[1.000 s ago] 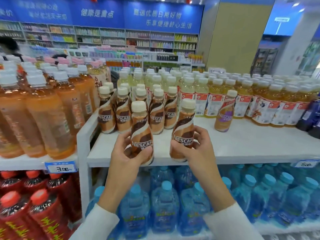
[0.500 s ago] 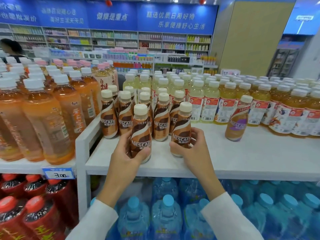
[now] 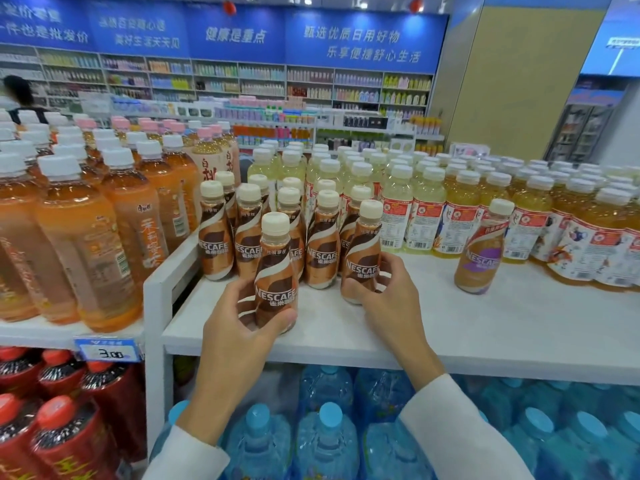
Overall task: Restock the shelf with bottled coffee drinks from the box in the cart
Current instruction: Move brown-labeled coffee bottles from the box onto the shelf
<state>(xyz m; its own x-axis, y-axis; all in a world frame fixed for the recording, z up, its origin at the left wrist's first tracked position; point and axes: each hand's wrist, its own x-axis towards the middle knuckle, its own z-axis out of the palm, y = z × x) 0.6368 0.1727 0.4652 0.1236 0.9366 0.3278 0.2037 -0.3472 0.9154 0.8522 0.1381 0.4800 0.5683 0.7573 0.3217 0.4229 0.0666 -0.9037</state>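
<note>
My left hand (image 3: 239, 320) grips a brown Nescafe coffee bottle (image 3: 276, 271) with a cream cap, standing near the front of the white shelf (image 3: 467, 327). My right hand (image 3: 388, 289) holds a second brown Nescafe bottle (image 3: 363, 251), which leans slightly left, its base on the shelf. Just behind both stands a cluster of several matching coffee bottles (image 3: 249, 237). One purple-labelled Nescafe bottle (image 3: 483, 247) stands tilted and alone to the right. The box and the cart are out of view.
Large orange tea bottles (image 3: 86, 237) fill the lower shelf at left, behind a white divider rail (image 3: 162, 275). Yellow drink bottles (image 3: 426, 202) line the back and right. Blue water jugs (image 3: 325, 431) and red bottles (image 3: 69, 427) sit below. A person (image 3: 19, 98) stands far left.
Both hands have carried their bottles forward from the shelf's front edge onto the shelf, close to the standing cluster. The view has shifted slightly left.
</note>
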